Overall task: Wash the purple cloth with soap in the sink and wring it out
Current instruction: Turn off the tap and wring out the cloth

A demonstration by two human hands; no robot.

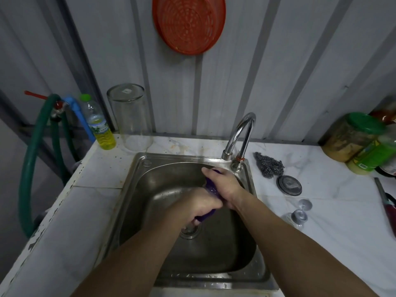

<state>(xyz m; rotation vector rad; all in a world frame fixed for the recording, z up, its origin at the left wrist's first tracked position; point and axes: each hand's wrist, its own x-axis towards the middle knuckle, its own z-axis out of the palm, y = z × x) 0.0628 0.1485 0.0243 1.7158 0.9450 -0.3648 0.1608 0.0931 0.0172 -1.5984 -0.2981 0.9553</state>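
Note:
The purple cloth (pixel 211 188) is twisted into a tight roll over the steel sink (pixel 137 183). My left hand (pixel 198 209) is closed around its lower end, just above the drain (pixel 190 229). My right hand (pixel 225 185) grips the upper end, below the curved tap (pixel 242 133). Most of the cloth is hidden inside both fists; only a purple strip between them and a tip under the left hand show. A bottle of yellow liquid soap (pixel 100 127) stands at the back left of the counter. I see no water running from the tap.
An upturned clear glass jar (pixel 130 116) stands beside the soap bottle. Steel wool (pixel 269 166), a round metal lid (pixel 289 185) and two small upturned glasses (pixel 300 213) lie right of the sink. Green-lidded jars (pixel 355 138) and a knife (pixel 385 202) sit at far right. A green hose (pixel 30 166) hangs left.

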